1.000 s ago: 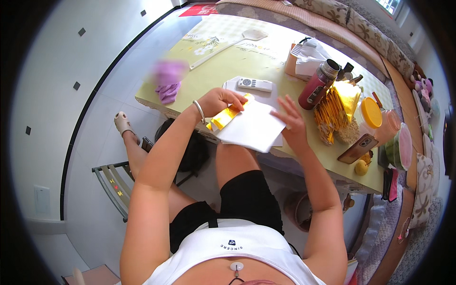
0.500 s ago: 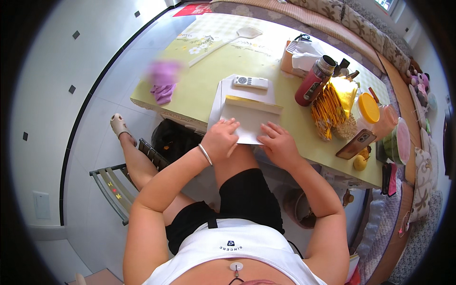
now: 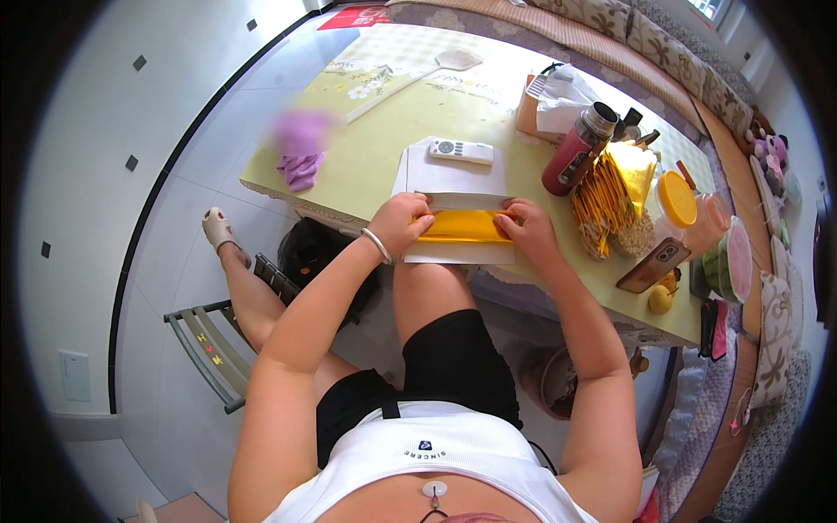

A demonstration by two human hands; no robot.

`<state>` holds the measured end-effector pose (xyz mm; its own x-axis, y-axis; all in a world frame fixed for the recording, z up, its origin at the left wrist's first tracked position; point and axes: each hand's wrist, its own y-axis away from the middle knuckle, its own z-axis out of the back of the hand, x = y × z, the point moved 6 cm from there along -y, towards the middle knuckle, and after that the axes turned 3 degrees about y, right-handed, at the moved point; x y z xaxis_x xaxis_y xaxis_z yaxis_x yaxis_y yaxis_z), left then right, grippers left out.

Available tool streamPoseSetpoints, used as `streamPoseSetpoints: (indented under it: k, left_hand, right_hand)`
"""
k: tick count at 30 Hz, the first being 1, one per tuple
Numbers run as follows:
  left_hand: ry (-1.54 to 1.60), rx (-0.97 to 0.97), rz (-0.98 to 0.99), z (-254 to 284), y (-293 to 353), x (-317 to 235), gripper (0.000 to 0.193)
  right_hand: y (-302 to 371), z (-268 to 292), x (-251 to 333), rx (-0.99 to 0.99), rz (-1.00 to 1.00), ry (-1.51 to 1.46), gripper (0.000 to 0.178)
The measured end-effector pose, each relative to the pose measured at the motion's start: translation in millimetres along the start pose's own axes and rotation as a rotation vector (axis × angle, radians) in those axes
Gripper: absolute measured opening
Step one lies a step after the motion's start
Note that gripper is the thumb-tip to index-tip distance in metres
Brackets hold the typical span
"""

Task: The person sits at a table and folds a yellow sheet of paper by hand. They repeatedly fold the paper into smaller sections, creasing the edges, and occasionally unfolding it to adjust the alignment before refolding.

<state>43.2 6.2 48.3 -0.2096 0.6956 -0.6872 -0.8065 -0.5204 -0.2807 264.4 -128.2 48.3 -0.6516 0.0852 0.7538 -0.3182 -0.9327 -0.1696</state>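
A sheet of gold-faced paper point(image 3: 466, 227) with a white back lies at the table's near edge, folded so a shiny gold strip shows between pale strips. My left hand point(image 3: 404, 225) pinches its left end and my right hand point(image 3: 528, 228) pinches its right end, both with thumbs on the gold. Part of the sheet is hidden by my fingers. Beyond it lies a white board or sheet point(image 3: 449, 180), with a white remote control point(image 3: 461, 152) resting on it.
On the table's right stand a red thermos point(image 3: 571, 157), a bundle of folded gold paper point(image 3: 606, 205), a yellow-lidded jar point(image 3: 677, 199) and a tilted phone point(image 3: 654, 264). A tissue box point(image 3: 530, 106) sits farther back. At left are a purple cloth point(image 3: 300, 172) and a fly swatter point(image 3: 457, 60).
My hands have moved from the near edge of the paper to its two ends, a little farther away. Its near part has turned over, bringing a gold strip into view.
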Motion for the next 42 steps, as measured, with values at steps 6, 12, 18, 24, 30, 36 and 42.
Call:
streamPoseSetpoints:
  k: [6, 12, 18, 24, 30, 36, 42]
  left_hand:
    - [-0.345, -0.199, 0.116, -5.0, -22.3, 1.3, 0.020]
    - [-0.484, -0.157, -0.327, -25.6, -13.3, -39.7, 0.043]
    - [-0.563, 0.224, -0.150, -65.2, 2.4, -37.1, 0.083]
    - [-0.609, 0.263, -0.124, -65.4, 2.1, -37.5, 0.088]
    - [-0.602, 0.292, -0.122, -66.8, 1.4, -35.2, 0.088]
    - [-0.579, 0.366, -0.077, -66.2, 4.0, -35.9, 0.091]
    - [-0.597, 0.475, 0.004, -43.5, 15.3, -16.7, 0.091]
  right_hand:
    - [-7.7, -4.9, -4.0, -0.297, -0.013, 0.302, 0.023]
    - [-7.8, -9.4, -5.9, -0.355, -0.019, 0.346, 0.018]
    - [-6.4, -12.6, -9.4, -0.377, -0.031, 0.368, 0.017]
    - [-6.9, -12.8, -7.4, -0.385, -0.001, 0.392, 0.017]
    - [-1.4, -11.4, 1.6, -0.413, 0.080, 0.530, 0.029]
    - [33.8, -57.9, 25.2, -0.029, 0.369, 0.724, 0.067]
    - [50.4, -34.9, 2.5, 0.090, 0.316, 0.734, 0.060]
